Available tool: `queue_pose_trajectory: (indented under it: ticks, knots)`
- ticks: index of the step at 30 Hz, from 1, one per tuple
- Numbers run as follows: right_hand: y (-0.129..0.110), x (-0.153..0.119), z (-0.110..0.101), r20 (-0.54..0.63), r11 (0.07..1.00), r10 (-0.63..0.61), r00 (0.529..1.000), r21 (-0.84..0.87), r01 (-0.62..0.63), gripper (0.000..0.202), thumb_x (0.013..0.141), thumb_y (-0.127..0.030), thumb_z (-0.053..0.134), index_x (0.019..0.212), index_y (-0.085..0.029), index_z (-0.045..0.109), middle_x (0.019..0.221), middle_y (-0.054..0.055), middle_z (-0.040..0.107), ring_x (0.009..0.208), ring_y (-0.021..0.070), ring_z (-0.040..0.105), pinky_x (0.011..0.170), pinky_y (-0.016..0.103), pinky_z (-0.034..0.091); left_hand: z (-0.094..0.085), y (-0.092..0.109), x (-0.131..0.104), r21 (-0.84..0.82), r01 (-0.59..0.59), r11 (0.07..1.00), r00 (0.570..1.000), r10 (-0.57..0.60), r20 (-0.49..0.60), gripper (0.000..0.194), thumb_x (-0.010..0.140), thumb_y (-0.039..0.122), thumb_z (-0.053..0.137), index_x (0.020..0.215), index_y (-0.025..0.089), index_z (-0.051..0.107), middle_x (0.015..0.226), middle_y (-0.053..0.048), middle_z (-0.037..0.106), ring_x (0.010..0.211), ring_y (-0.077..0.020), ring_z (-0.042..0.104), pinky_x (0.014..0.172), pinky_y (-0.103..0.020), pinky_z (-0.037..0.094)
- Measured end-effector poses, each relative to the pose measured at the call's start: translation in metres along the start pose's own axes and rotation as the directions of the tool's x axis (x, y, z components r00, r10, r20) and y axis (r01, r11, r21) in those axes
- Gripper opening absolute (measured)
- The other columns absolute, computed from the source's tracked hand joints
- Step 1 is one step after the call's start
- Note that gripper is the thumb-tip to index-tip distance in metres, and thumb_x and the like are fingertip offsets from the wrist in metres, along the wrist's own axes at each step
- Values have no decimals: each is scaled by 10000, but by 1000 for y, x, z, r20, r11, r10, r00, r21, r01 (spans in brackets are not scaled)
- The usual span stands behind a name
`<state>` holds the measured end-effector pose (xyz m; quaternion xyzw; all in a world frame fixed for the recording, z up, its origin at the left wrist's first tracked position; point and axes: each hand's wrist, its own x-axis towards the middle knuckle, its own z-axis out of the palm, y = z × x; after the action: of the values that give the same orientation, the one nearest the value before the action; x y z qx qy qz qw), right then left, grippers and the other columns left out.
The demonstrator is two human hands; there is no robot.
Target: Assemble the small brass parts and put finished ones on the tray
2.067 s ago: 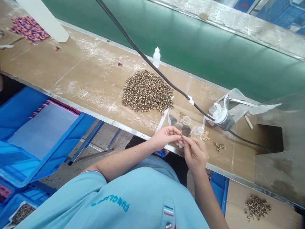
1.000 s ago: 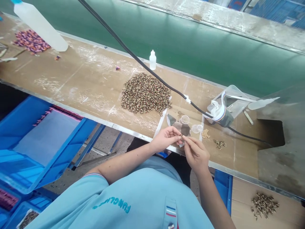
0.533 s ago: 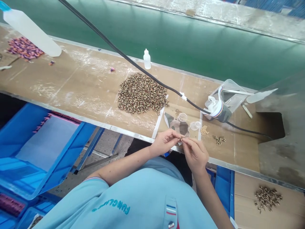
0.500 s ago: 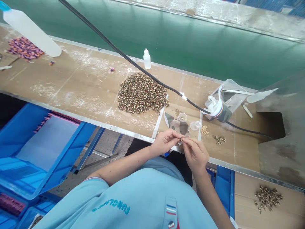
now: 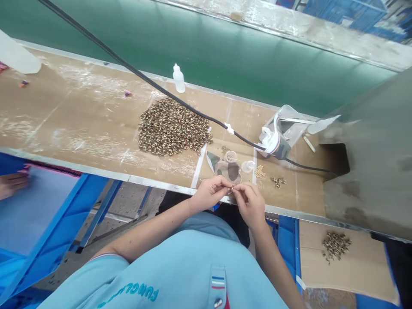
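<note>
My left hand (image 5: 209,193) and my right hand (image 5: 251,205) meet over the table's front edge. Both are closed in a pinch, fingertips almost touching around a tiny piece (image 5: 231,189), too small to make out in detail. Just beyond them lies a camouflage-patterned sheet (image 5: 220,165). On and beside it are a small clear round cup (image 5: 230,156) and another clear round dish (image 5: 247,166). To the right sit a cluster of tiny beige beads (image 5: 260,171) and a few gold-and-dark curled pieces (image 5: 278,182). A big heap of similar pieces (image 5: 174,126) lies at the upper left.
A black cable (image 5: 144,77) crosses above the table. Behind the heap stands a white dropper bottle (image 5: 179,79). A clear bin (image 5: 294,124) with tools is at the right, near a metal housing (image 5: 370,159). Another person's hand (image 5: 14,184) is over a blue crate (image 5: 61,231).
The view has swung right, so everything sits further left in it. Another person's hand has appeared at the left crate. My hands keep the same pinch.
</note>
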<state>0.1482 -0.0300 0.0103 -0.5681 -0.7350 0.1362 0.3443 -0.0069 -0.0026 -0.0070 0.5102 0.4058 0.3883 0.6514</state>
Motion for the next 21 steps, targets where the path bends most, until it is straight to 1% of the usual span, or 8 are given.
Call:
queue_pose_trajectory:
  ticks: [2,4,8,12,15,17,18,21]
  knots:
    - [2,-1,-3,11,998,63,998,18,-63,158,891,-297,503,810,-218,613,790,9,639,668,114,586,603,237,468,1,2,0,22,-2,1000,1000,1,20,149,786,263,624,883,151,606,875,-57,687,830,-146,657,805,-276,526]
    - [9,-3,-8,-20,991,133,991,-13,-133,178,888,-323,506,799,-216,617,769,5,633,621,112,556,585,240,449,1,3,1,51,-16,999,1000,15,19,170,783,244,622,924,154,591,897,-63,684,865,-154,657,824,-283,526]
    - [38,-9,-24,-212,949,236,948,-160,-272,236,866,-391,524,773,-204,633,732,18,630,633,136,551,593,258,427,1,5,0,137,-48,989,999,45,28,136,807,226,577,920,151,590,904,-74,676,880,-155,651,830,-285,523]
    - [67,-14,-40,-364,888,263,893,-270,-371,274,860,-425,514,761,-200,636,734,37,634,666,162,553,604,276,406,1,7,0,175,-50,983,999,46,26,134,812,246,569,905,155,601,879,-65,678,843,-152,651,799,-276,527]
    - [76,-13,-46,-422,874,236,876,-303,-381,265,862,-414,511,781,-200,645,758,45,642,695,172,558,614,281,402,1,8,0,166,-51,985,999,47,23,137,808,261,572,896,161,606,872,-57,679,830,-147,648,791,-268,526]
    - [75,-10,-46,-420,876,212,882,-318,-362,254,859,-405,520,781,-202,651,773,44,642,684,165,554,610,278,401,1,8,0,157,-51,986,999,48,23,139,807,268,574,893,164,608,865,-54,677,820,-145,645,782,-263,524]
    - [73,-8,-45,-399,882,200,895,-325,-342,250,859,-400,523,776,-204,654,774,42,639,675,159,551,606,276,402,1,8,0,153,-49,987,999,46,24,141,806,271,577,891,164,609,860,-54,675,814,-144,644,775,-260,523]
    - [68,-2,-40,-281,905,173,944,-332,-264,234,860,-382,529,780,-209,665,782,34,627,667,144,554,593,264,403,1,7,0,147,-40,988,999,37,23,145,802,273,586,889,160,611,850,-54,675,796,-143,642,756,-250,516]
